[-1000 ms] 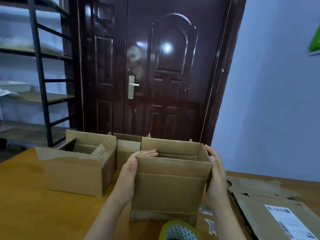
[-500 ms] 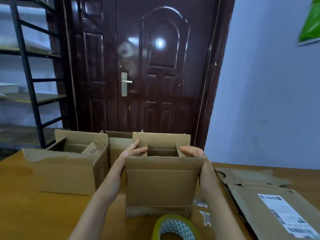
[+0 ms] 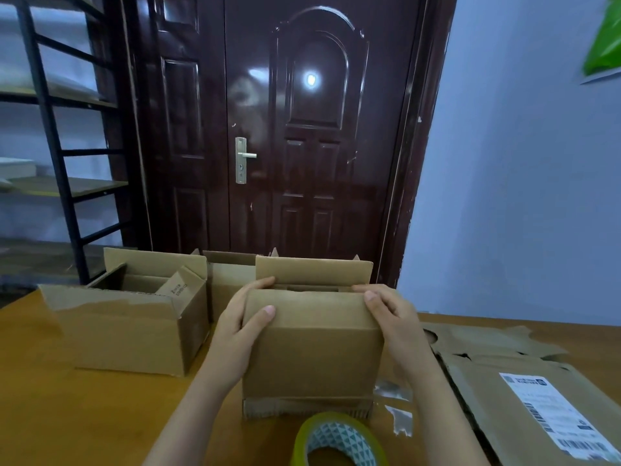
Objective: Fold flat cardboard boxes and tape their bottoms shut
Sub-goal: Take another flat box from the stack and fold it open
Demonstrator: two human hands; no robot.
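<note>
Hands (image 3: 319, 327) grip squarish brown corrugated box (image 3: 311, 358).

Two bare forearms are showing with no sleeves, the bare left hand (image 3: 240, 327) and bare right hand (image 3: 391, 317) wearing nothing.

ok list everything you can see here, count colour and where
box being folded: 1, brown, table centre, between both hands
open boxes: 2, brown, left of it and behind
flat cardboard: a pile, brown, one with a white label, table right
tape roll: 1, yellowish, bottom edge
tape scraps: clear, beside the roll
table: 1, orange-brown wood
door: 1, dark brown, behind
shelf rack: 1, black, far left
left hand: grips the box's top left corner
right hand: grips its top right corner
</note>
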